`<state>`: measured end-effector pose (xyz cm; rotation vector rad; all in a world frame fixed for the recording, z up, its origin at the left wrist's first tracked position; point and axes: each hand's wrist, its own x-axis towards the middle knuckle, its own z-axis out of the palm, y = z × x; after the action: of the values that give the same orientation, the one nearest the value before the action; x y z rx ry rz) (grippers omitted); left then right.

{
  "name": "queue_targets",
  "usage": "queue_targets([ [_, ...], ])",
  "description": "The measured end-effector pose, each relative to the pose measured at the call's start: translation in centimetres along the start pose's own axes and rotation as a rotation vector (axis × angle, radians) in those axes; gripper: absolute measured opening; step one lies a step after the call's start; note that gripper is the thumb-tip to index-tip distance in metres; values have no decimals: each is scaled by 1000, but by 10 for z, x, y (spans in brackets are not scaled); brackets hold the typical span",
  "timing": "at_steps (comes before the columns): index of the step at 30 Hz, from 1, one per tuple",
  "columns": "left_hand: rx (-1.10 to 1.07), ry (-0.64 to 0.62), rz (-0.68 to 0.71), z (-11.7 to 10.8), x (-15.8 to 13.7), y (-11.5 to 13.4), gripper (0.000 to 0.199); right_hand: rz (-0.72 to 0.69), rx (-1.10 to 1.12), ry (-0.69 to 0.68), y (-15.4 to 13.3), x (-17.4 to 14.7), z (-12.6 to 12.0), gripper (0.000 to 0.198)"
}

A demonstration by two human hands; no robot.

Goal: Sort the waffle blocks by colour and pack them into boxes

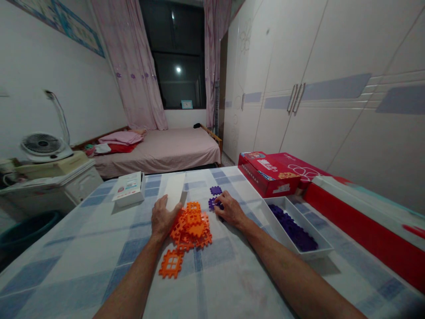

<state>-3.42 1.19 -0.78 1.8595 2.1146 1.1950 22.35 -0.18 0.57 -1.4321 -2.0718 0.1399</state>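
My left hand [163, 218] grips the near end of a long white box [175, 188], with the thumb on its right side. The pinched fingers of my right hand [230, 210] are on a purple interlocking plastic piece [212, 204], which they partly hide. Just beyond it another purple piece [215, 190] lies flat on the cloth. Between my hands is a heap of orange interlocking pieces [194, 228], close against my left thumb. A single orange square piece [171, 264] lies at the heap's near left side.
A white tray [323, 251] of purple pieces stands to the right of my right arm. Behind it are a red box [268, 173] and a long red-and-white carton [365, 226]. A small white box [129, 189] sits at the back left of the checked tablecloth [83, 239].
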Motion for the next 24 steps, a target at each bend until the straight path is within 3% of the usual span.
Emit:
queue_targets([
  [5,4,-33,7,-2,1,1,80,22,45,115,-12,4,-15,10],
  [11,7,-15,19,-1,3,0,84,-10,86,376,-26,-19,-89,8],
  [16,0,-19,17,-1,2,1,83,179,-23,522,13,-71,-138,14],
  [21,3,-23,-15,-1,2,1,83,392,57,469,53,-108,-141,21],
  [24,14,-29,-13,-1,2,0,86,415,69,488,61,-111,-144,22],
])
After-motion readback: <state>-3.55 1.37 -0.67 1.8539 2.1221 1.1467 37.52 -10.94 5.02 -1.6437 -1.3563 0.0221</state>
